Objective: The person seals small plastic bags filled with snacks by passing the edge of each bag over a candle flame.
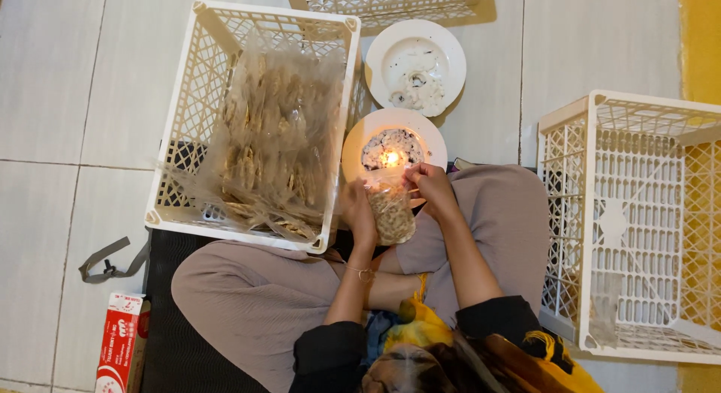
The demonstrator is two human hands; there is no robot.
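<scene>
Person sits cross-legged on a pale tiled floor (90, 85), hemmed in close: white lattice crate (188, 123) full of clear-bagged crackers (274, 145) just beside the left knee, second white lattice crate (638, 220) beside the right knee, holding little besides a bit of clear plastic at its near corner, a third crate (390, 1) only partly in view at top edge. Open floor is mostly left and upper right; a yellow strip (702, 40) runs down the right edge. Between the crates, right in front of the lap, a white plate with a lit candle flame (390, 158) sits touching distance from the hands; a second white plate (415, 63) with white residue lies just beyond it, plates nearly touching. Left hand (359, 213) is closed around the side of a small clear bag of crackers (392, 211), fingers wrapped, wrist bent up, thin bracelet on it. Right hand (432, 186) pinches the bag's top edge with fingers pressed together, holding that edge right at the flame. Both forearms angle inward from black sleeves, elbows at the knees. Bag is over the lap, near plate's rim. Count: three crates, two plates, one flame, one held bag. A red carton (122, 352) and grey strap (109, 264) lie at lower left, well apart from the hands, by a black mat (176, 348).
</scene>
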